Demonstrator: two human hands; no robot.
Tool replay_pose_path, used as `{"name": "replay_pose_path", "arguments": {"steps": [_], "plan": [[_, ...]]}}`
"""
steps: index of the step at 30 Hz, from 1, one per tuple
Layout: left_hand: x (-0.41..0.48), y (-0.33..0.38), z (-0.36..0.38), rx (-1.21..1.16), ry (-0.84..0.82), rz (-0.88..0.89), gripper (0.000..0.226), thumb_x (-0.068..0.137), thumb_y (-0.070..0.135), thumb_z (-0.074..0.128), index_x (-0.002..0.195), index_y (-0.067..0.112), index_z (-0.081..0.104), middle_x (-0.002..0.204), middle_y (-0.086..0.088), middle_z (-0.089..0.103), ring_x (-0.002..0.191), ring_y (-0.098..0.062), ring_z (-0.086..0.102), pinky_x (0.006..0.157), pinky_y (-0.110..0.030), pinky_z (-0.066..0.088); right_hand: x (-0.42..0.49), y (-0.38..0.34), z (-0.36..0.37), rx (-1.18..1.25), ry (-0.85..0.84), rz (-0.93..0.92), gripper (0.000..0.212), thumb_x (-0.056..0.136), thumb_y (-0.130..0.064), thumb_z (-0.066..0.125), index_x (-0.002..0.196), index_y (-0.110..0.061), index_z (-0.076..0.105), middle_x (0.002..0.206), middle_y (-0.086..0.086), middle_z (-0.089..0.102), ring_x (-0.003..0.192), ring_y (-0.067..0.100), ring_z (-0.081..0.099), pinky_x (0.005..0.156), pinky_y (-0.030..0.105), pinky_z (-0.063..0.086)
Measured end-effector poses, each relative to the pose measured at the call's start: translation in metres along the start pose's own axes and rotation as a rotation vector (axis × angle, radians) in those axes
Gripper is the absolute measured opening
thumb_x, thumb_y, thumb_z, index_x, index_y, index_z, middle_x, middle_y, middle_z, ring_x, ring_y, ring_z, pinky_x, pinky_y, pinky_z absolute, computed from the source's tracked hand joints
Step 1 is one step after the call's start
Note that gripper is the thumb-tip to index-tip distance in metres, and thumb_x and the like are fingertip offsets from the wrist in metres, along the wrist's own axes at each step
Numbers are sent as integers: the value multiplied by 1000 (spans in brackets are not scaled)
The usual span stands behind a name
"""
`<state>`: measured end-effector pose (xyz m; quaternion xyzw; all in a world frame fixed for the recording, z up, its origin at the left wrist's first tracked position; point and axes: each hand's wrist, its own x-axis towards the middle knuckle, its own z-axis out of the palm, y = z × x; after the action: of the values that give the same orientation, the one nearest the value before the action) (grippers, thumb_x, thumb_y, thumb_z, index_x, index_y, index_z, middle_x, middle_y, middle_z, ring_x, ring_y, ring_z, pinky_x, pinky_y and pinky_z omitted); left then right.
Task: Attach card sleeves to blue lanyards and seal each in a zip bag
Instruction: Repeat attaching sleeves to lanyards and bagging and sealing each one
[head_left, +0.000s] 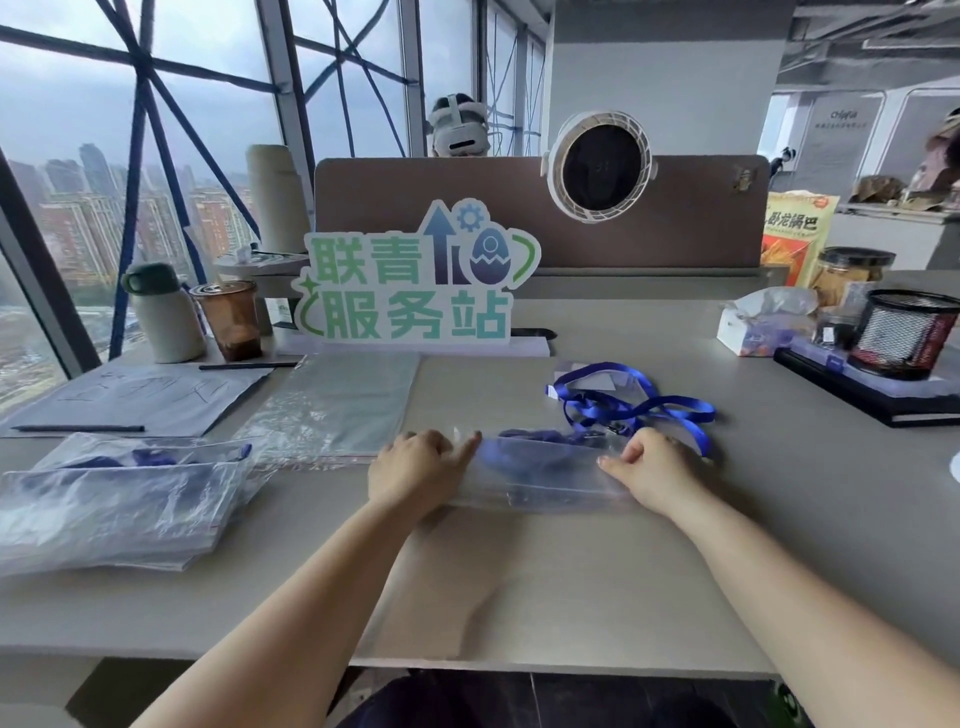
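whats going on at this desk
A person is bagging lanyards on the desk. The left hand and right hand pinch the two ends of a clear zip bag with a blue lanyard inside, apparently sealing it. A second lanyard lies loose just behind. Filled bags are piled on the left, near a stack of empty bags.

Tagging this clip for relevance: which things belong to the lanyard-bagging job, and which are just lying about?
Job: zip bag at centre; loose blue lanyard; filled bags; empty bags.
Lying about: sign; fan; drink cup; flask; mesh pen holder; tissue pack.
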<state>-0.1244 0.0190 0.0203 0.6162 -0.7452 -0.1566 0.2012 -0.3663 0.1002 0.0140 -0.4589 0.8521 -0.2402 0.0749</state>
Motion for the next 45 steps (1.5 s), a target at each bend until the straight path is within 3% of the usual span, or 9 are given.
{"name": "replay_pose_path", "arguments": {"steps": [3,6,11,14,16,27,37,40,45], "plan": [[-4,3,2,161,-29,4,61,76,73,47,118,30,57,129,-5,47,122,-29,38,100,-39,31,9,2,3,-63,-20,-7,35,76,-59,61,93,-29,53,110,-2,59,104,21,57,96,39,42],[-2,7,2,147,-25,-12,63,72,69,56,121,30,55,130,-4,46,123,-28,36,99,-39,30,18,3,3,-6,-100,-6,52,75,-57,64,119,-31,57,130,-2,49,115,22,52,100,40,40],[12,22,-2,47,-140,-112,46,67,46,70,108,24,65,114,-4,61,111,-27,50,89,-33,45,25,-3,4,114,-106,-21,17,70,-41,72,78,-30,62,107,-6,63,98,19,58,89,39,48],[17,19,2,-235,-142,-145,24,56,30,63,74,15,67,81,-14,68,83,-33,65,74,-36,56,25,-4,7,193,-79,-37,10,71,-33,70,71,-29,61,86,-9,67,88,19,62,84,42,50],[11,16,0,-413,-88,-79,7,68,19,61,65,13,60,62,-14,57,60,-31,56,58,-32,46,20,-5,6,285,-52,-75,10,75,-29,68,72,-28,59,80,-9,67,84,19,63,83,43,51],[-22,-51,-85,-702,354,-11,29,84,14,65,107,23,51,81,5,61,65,-8,55,47,-14,41,-29,-102,-8,622,-55,-395,9,82,-14,68,80,-19,61,80,-2,66,76,14,59,66,24,45],[-33,-188,-189,-566,726,-167,38,83,11,67,108,26,43,87,-7,65,68,-20,60,55,-28,46,-77,-274,65,783,-256,-575,11,81,-15,70,85,-13,60,85,4,64,80,19,58,75,30,47],[-24,-221,-196,-420,676,-223,35,85,14,65,114,25,48,92,-2,66,77,-20,64,62,-31,51,-78,-299,95,733,-315,-570,17,81,-20,70,91,-13,57,88,4,61,85,23,58,77,32,47],[-17,-267,-182,41,456,-424,42,86,33,60,128,33,54,134,-6,50,121,-28,49,102,-39,40,-76,-304,131,322,-343,-580,46,81,-48,64,112,-22,42,90,-6,56,94,23,59,82,34,46]]}}
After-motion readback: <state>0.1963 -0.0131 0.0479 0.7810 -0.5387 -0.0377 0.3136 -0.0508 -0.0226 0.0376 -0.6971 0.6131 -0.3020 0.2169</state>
